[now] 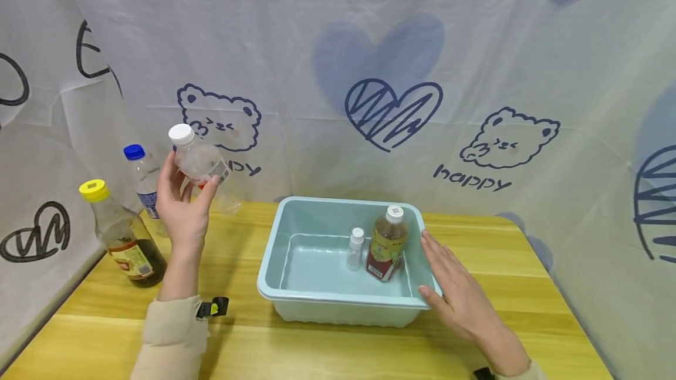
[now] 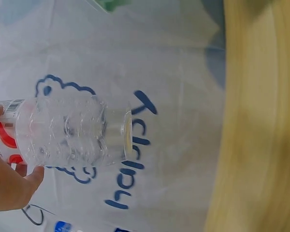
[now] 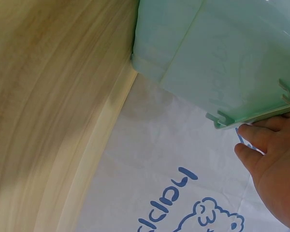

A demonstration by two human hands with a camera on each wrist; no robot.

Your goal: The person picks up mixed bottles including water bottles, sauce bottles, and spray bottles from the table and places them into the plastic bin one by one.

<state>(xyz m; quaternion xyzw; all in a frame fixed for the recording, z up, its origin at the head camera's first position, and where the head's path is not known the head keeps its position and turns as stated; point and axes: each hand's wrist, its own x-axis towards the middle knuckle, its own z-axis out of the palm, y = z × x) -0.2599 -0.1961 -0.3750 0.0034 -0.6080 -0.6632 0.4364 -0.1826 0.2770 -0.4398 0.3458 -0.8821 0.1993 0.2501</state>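
My left hand [image 1: 185, 210] grips a clear plastic bottle [image 2: 77, 130] with a white cap and a red-and-white label, held up off the table and tilted. In the left wrist view its see-through ribbed body points away from my fingers, and it looks empty. My right hand [image 1: 456, 286] rests with straight fingers on the right rim of a light blue plastic basin [image 1: 348, 298]. Inside the basin, toward its right side, stand a small clear bottle [image 1: 355, 251] with a white cap and a larger brown drink bottle [image 1: 387, 245] with a yellow-and-red label.
On the left of the wooden table [image 1: 248, 339] stand a dark sauce bottle [image 1: 132, 245] with a yellow cap and, behind it, a clear bottle [image 1: 145, 183] with a blue cap. A white printed curtain [image 1: 296, 34] hangs behind the table and along its sides.
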